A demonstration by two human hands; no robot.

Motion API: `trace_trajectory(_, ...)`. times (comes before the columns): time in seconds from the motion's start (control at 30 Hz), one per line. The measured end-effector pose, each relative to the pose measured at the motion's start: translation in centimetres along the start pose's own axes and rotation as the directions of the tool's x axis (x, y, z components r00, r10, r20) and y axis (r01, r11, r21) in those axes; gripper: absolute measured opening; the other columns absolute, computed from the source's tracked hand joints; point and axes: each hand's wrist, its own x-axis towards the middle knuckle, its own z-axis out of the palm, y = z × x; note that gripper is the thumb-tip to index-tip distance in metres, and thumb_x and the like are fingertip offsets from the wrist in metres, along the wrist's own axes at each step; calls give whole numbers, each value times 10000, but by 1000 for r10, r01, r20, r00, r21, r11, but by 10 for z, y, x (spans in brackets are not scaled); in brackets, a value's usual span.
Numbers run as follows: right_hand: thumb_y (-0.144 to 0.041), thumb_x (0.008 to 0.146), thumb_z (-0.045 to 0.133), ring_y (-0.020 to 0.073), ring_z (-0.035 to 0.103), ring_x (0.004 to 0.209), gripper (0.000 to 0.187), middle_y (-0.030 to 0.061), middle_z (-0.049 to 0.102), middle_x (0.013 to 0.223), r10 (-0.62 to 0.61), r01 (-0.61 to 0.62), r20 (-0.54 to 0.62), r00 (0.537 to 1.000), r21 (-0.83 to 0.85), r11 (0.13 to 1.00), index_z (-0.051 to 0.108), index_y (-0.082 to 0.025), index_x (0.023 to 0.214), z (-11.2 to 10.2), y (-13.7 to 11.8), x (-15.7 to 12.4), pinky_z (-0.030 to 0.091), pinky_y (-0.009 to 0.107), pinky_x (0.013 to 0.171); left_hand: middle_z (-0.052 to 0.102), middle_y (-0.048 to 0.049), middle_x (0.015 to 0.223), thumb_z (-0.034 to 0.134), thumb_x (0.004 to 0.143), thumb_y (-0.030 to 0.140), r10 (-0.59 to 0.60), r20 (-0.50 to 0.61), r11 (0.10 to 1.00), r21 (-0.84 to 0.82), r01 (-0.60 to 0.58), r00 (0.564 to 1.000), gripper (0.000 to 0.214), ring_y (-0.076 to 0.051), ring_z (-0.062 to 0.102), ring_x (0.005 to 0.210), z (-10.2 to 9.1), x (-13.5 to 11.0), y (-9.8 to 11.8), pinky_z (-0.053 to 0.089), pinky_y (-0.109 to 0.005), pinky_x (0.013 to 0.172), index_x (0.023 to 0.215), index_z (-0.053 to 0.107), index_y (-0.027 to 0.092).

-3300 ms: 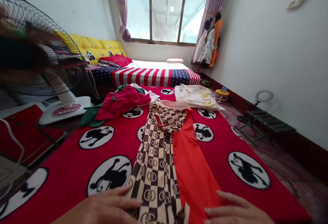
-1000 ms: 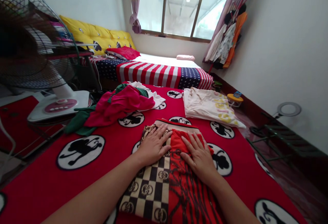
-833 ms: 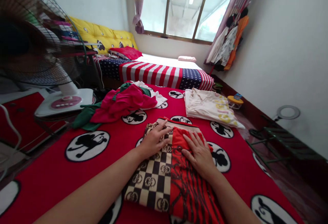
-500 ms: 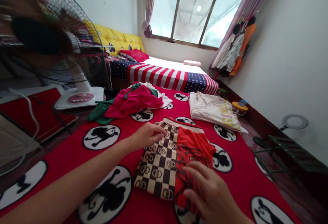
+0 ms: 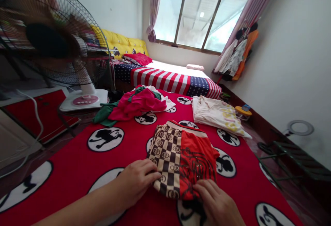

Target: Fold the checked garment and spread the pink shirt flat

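Folded check-and-red garment (image 5: 181, 160) lies mid red monkey-print blanket (image 5: 64, 160), long axis running away from the person | right hand (image 5: 216, 202) nearer, fingers curled over near edge | left hand (image 5: 137, 184) fingertips at near-left corner, grip unclear

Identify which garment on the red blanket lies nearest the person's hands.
The folded garment, half brown-checked and half orange-red, at the left hand and right hand. The pale top with yellow print and the crumpled magenta-and-green pile lie farther off.

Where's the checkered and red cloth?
At bottom centre of the head view, the folded checkered-and-red garment lies on the red monkey-print blanket between the left hand and right hand.
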Motion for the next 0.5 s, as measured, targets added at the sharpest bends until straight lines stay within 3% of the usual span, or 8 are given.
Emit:
trace_trajectory(0.1, -122, 842, 375, 185, 661, 797, 290, 61, 697, 898, 265, -274, 70, 962, 198, 941, 614, -209, 982, -12, 4, 25, 533, 271, 691, 660, -73, 928, 368, 861, 109, 16, -64, 1000, -10, -16, 998, 352, -198, 601, 833, -8, 16, -8, 488, -293, 734, 1095, 610, 213)
trace_trajectory(0.23, -235, 876, 368, 196, 635, 717, 263, 36, 678, 788, 458, -468, 133, 879, 426, 775, 627, -200, 913, -41, 17, 69, 506, 295, 657, 676, -66, 1017, 398, 844, 108, -22, -201, 994, -106, 1, 979, 352, -201, 625, 923, -54, 46, -14, 477, -282, 785, 1116, 600, 203)
trace_trajectory(0.3, -313, 877, 452, 206, 643, 815, 246, 37, 691, 866, 455, -474, 192, 869, 584, 659, 652, -192, 955, -60, 20, 91, 511, 287, 710, 687, -51, 997, 412, 856, 120, -46, -239, 990, -142, 11, 970, 323, -192, 634, 903, -83, 63, -15, 472, -266, 768, 1092, 618, 202)
trace_trajectory(0.37, -372, 790, 642, 231, 644, 911, 326, 37, 701, 961, 389, -474, 295, 873, 703, 531, 662, -188, 1058, -76, 17, 110, 517, 292, 777, 690, -35, 969, 422, 854, 116, -45, -267, 981, -196, -9, 963, 306, -181, 636, 887, -107, 79, -16, 469, -249, 754, 1062, 632, 197)
trace_trajectory(0.43, -368, 681, 768, 251, 658, 905, 457, 42, 713, 969, 278, -510, 430, 859, 763, 397, 677, -170, 1082, -87, 11, 123, 527, 321, 802, 686, -29, 975, 437, 840, 104, -29, -304, 967, -249, -50, 952, 295, -179, 632, 909, -124, 93, -15, 469, -245, 773, 1046, 633, 186)
trace_trajectory(0.5, -364, 679, 777, 250, 679, 867, 422, 51, 726, 949, 209, -552, 513, 833, 797, 243, 705, -146, 1033, -94, 5, 130, 539, 342, 798, 680, -26, 974, 454, 833, 106, -14, -352, 956, -280, -91, 936, 277, -179, 626, 924, -135, 102, -13, 470, -248, 791, 1036, 629, 177)
